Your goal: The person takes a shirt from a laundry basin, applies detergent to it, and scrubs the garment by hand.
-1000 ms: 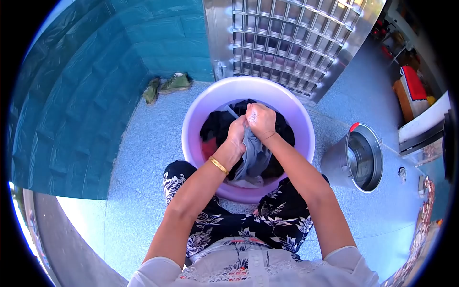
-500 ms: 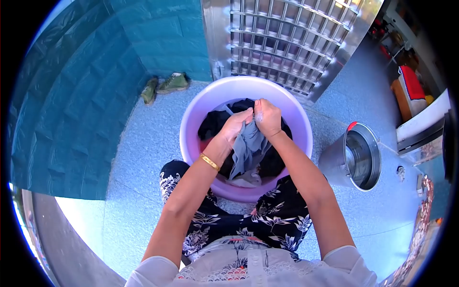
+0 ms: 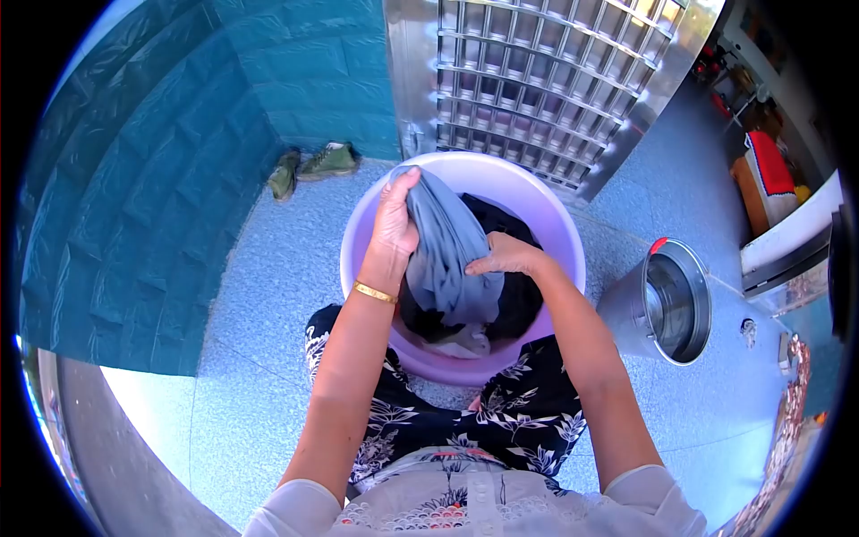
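Grey garment lifted from basin

Garment [image 3: 445, 246], earlier bunched between both fists, is now raised above the purple basin [image 3: 546, 215]. Its top is clenched by the left hand [image 3: 394, 224]; its side is pinched by the right hand [image 3: 503, 259]. Scrubbing seems paused.

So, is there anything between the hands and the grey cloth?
Nothing visible. The left hand grips the grey cloth at its top, and the right hand presses its side, over the purple basin.

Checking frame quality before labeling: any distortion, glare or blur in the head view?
Head view: strong fisheye, black corners, gate bars bowed; hard sunlight, glare on the floor lower left, bucket rim shining; hands and grey cloth sharp, no visible motion blur.
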A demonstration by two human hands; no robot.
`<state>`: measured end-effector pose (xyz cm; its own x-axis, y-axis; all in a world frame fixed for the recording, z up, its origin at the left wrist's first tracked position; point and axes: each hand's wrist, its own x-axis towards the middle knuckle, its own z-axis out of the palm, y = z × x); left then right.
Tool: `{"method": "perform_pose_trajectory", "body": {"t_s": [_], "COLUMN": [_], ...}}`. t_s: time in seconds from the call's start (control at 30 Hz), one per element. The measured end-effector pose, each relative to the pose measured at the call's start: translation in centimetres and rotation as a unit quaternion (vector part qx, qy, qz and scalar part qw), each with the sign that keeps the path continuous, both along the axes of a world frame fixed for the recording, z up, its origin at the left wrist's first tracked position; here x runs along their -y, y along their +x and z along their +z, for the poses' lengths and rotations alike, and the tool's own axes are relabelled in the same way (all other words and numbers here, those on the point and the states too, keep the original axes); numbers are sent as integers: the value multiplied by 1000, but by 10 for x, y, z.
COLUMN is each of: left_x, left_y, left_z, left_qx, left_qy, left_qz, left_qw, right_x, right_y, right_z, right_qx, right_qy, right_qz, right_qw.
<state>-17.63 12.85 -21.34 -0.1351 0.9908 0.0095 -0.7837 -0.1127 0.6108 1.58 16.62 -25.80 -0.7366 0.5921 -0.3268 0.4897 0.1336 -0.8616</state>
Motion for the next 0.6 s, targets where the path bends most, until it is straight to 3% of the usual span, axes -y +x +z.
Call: {"method": "perform_pose_trajectory", "body": {"t_s": [0.03, 0.1, 0.13, 0.17, 0.23, 0.27, 0.33, 0.37, 0.43, 0.47, 0.5, 0.53, 0.57, 0.6], "left_x": [-1, -2, -3, -4, -3, -3, -4, -6, -12, -20, -24, -18, -16, -9], "left_y": [-2, -4, -6, -5, 7, 15, 24, 26, 27, 24, 23, 27, 23, 28], "left_z": [-1, -4, -8, -11, -15, -16, -29, -35, -53, -75, -88, -79, -82, -66], "left_qx": [-1, 206, 231, 231, 261, 241, 230, 218, 210, 192, 175, 95, 165, 156], "left_qy": [1, 4, 35, 35, -2, -50, -92, -132, -144, -132, -120, -54, -62, -80], "left_qz": [1, -25, -57, -57, -51, -13, 9, 31, 40, 23, 5, -7, -108, -99], "left_qw": [1000, 978, 971, 971, 964, 969, 969, 966, 966, 972, 977, 994, 978, 980], "right_x": [1, 4, -4, -4, -9, -11, -10, -7, 6, 14, 26, 50, 70, 77], "right_y": [-1, 6, 10, 11, 4, 0, -13, -20, -38, -45, -52, -59, -64, -67], "right_z": [5, 32, 17, 18, 19, 21, 25, 23, 17, 15, 17, 30, 42, 45], "right_qx": [16, -10, -144, -268, -525, -524, -579, -579, -458, -410, -344, -289, -230, -228], "right_qy": [-24, -6, -64, -102, -205, -205, -249, -249, -2, 163, 320, 402, 478, 476], "right_qz": [-9, -131, -200, -291, -336, -336, -386, -387, -339, -245, -142, -115, -86, -88], "right_qw": [1000, 991, 967, 913, 755, 755, 674, 673, 822, 864, 871, 862, 843, 845]}}
